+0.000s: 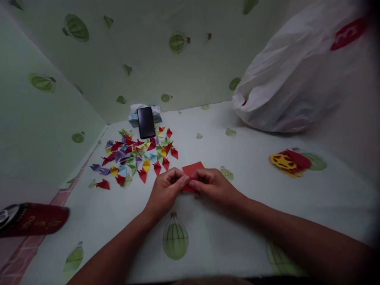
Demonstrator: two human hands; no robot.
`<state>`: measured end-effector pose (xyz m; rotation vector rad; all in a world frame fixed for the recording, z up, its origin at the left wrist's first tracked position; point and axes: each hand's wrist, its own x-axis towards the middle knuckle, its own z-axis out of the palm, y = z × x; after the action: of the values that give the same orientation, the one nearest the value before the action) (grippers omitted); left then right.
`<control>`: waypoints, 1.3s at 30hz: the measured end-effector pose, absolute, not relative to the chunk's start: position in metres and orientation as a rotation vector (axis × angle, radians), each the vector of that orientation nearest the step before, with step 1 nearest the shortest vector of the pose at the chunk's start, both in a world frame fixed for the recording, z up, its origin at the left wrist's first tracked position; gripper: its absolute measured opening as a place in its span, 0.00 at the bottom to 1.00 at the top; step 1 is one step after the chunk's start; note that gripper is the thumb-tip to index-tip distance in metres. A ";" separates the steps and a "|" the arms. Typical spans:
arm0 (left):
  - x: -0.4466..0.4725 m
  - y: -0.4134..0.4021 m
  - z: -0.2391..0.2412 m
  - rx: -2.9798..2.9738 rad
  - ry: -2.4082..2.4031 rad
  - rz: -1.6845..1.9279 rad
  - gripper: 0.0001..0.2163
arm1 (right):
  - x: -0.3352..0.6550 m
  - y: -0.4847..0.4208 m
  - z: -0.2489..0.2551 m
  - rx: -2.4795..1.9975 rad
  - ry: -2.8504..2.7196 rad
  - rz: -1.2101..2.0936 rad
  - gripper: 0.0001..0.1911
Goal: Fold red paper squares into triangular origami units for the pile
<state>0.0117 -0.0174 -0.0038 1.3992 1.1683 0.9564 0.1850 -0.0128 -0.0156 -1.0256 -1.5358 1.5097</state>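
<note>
My left hand (169, 186) and my right hand (213, 184) meet at the middle of the table, thumbs and fingers pinched tip to tip. A small piece of red paper seems to be between them, mostly hidden by the fingers. Just behind and under the fingertips lie orange-red paper squares (192, 168), with a yellow edge showing at their right corner. To the left of my left hand, many small folded paper cranes (142, 175) in red, yellow, green, blue and purple are spread in a loose pile.
A black phone (146, 122) leans on a tissue pack (157, 113) behind the cranes. A red can (44, 219) is at the left edge. A large white plastic bag (285, 87) stands at the back right, with red and yellow cut-out pieces (285, 162) in front of it.
</note>
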 end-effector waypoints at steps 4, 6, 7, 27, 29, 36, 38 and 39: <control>0.013 -0.020 -0.005 1.380 1.176 1.035 0.11 | 0.183 -0.013 -0.021 -0.959 -1.392 1.674 0.13; 0.014 -0.022 -0.006 1.353 1.188 1.069 0.11 | 0.182 -0.014 -0.024 -0.939 -1.311 1.751 0.15; 0.015 -0.023 -0.006 1.348 1.197 1.086 0.11 | 0.181 -0.014 -0.025 -0.937 -1.287 1.764 0.15; 0.016 -0.020 -0.012 1.295 1.174 1.095 0.10 | 0.182 -0.019 -0.023 -1.039 -1.541 1.412 0.12; 0.015 -0.021 -0.011 1.321 1.187 1.115 0.11 | 0.181 -0.019 -0.022 -1.040 -1.547 1.415 0.12; 0.017 -0.021 -0.011 1.328 1.120 1.050 0.15 | 0.181 -0.019 -0.021 -1.034 -1.485 1.374 0.13; 0.018 -0.021 -0.012 1.288 1.067 1.020 0.13 | 0.180 -0.019 -0.021 -0.997 -1.435 1.374 0.14; 0.019 -0.021 -0.012 1.279 1.059 1.019 0.12 | 0.180 -0.019 -0.021 -0.974 -1.410 1.384 0.15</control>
<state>0.0186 -0.0211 -0.0117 1.2787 1.0590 1.0190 0.1799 -0.0188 -0.0207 -0.9736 -1.4104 1.3843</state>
